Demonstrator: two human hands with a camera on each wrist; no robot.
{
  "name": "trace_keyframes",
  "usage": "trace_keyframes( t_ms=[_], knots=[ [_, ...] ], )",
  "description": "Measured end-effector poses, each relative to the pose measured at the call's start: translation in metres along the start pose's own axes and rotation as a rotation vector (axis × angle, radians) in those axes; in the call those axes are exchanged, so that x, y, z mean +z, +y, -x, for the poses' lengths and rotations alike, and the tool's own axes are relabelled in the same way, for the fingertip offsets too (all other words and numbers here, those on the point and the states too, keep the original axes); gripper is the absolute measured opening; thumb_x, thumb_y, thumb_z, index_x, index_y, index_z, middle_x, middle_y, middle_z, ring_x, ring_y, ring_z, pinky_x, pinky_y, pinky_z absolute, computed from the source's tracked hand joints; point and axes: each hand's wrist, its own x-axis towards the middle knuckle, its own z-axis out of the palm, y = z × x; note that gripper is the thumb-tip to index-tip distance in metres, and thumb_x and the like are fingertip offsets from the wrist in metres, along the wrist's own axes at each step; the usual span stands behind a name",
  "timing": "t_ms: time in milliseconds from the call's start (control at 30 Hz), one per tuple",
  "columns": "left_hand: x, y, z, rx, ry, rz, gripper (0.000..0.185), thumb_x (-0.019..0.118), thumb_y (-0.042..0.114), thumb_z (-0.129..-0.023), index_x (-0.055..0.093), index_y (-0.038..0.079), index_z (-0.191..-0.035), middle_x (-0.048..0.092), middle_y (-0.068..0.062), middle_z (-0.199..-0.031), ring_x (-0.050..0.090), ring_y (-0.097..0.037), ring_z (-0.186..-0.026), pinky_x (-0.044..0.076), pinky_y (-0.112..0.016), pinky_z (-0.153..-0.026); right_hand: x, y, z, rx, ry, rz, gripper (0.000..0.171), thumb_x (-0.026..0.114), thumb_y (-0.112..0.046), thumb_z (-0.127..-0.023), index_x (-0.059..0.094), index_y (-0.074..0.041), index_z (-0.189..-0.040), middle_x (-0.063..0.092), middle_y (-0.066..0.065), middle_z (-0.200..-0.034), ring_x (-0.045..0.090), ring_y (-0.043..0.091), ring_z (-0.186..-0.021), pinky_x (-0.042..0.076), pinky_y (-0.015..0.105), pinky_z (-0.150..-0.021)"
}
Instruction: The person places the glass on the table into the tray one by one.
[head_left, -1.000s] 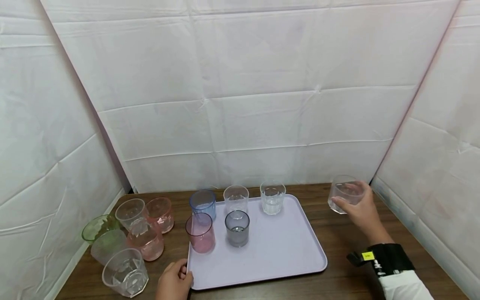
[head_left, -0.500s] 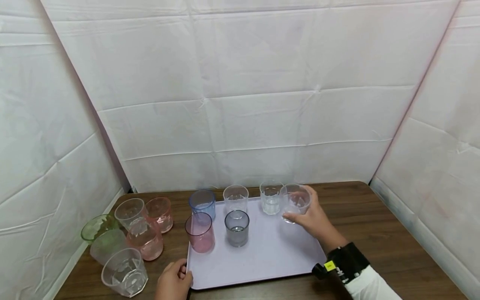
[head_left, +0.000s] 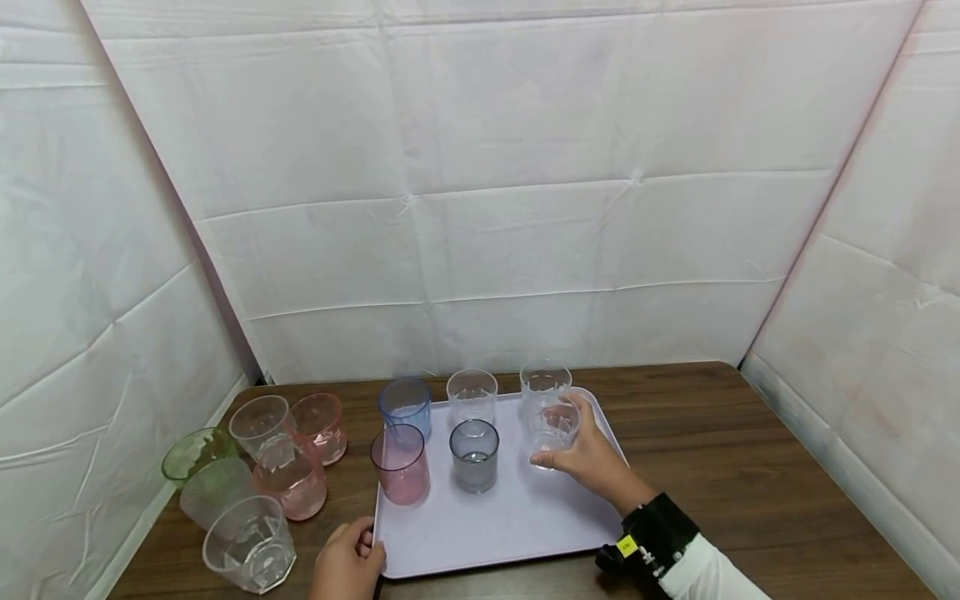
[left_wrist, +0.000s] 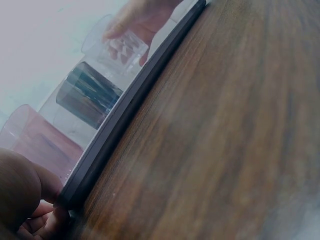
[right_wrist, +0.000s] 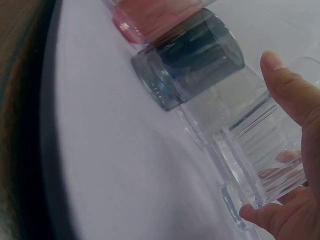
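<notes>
My right hand [head_left: 592,458] grips a clear glass [head_left: 553,429] between thumb and fingers over the tray's right half, in front of another clear glass [head_left: 545,383]. In the right wrist view this held clear glass [right_wrist: 265,150] is close to the tray surface; whether it touches is unclear. My left hand [head_left: 348,560] pinches the near-left corner of the lilac tray [head_left: 517,525], with the thumb on top in the left wrist view. Also on the tray are a grey glass [head_left: 475,467], a pink glass [head_left: 402,475], a blue glass [head_left: 406,408] and a clear glass [head_left: 472,396].
Left of the tray, a cluster of glasses stands on the wooden table [head_left: 720,467]: a green glass [head_left: 198,457], a red glass [head_left: 321,429], a pink glass [head_left: 292,483] and several clear ones, including a faceted glass [head_left: 251,546]. White cloth walls [head_left: 510,208] enclose the table.
My right hand has carried the clear glass leftward from beyond the tray's right edge to over the tray, behind which another clear glass stands. The left hand stays at the tray corner.
</notes>
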Motion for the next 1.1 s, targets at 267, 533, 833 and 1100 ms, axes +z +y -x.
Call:
trace_keyframes(
  t_ms=[267,533,833,1100],
  knots=[
    [0.000,0.001,0.000,-0.006,-0.013,0.009,0.031,0.069,0.004,-0.077,0.071,-0.007,-0.107,0.057,0.003,-0.080,0.049,-0.001,-0.067,0.045,-0.023,-0.062,0.008,0.008,0.004,-0.003,-0.024,0.072,0.107,0.096,-0.012,-0.064,0.025,0.000,-0.143,0.064,0.020,-0.130,0.058,0.037,-0.121,0.041,0.043,-0.103],
    [-0.001,0.002,0.000,-0.010,-0.010,0.016,0.031,0.069,0.003,-0.077,0.071,-0.008,-0.107,0.057,0.003,-0.080,0.049,-0.001,-0.067,0.045,-0.023,-0.062,0.010,0.008,0.006,0.034,-0.039,0.154,0.112,0.098,-0.019,-0.061,0.025,-0.002,-0.144,0.066,0.016,-0.128,0.057,0.037,-0.121,0.039,0.051,-0.104],
    [-0.002,0.003,0.001,0.005,-0.008,0.013,0.030,0.071,0.002,-0.078,0.071,-0.007,-0.107,0.056,0.003,-0.080,0.049,-0.002,-0.067,0.045,-0.023,-0.062,0.007,0.010,0.006,0.080,-0.080,0.190,0.112,0.096,-0.028,-0.064,0.025,-0.003,-0.147,0.064,0.020,-0.130,0.060,0.036,-0.118,0.044,0.050,-0.101],
    [-0.002,0.002,0.000,-0.004,-0.014,0.009,0.031,0.070,0.003,-0.077,0.071,-0.007,-0.107,0.056,0.003,-0.081,0.048,-0.001,-0.067,0.045,-0.023,-0.062,-0.013,-0.001,0.011,0.133,-0.167,0.289,0.083,0.091,-0.024,-0.073,0.048,0.002,-0.139,0.068,0.019,-0.119,0.069,0.030,-0.104,0.058,0.038,-0.082]
  ],
)
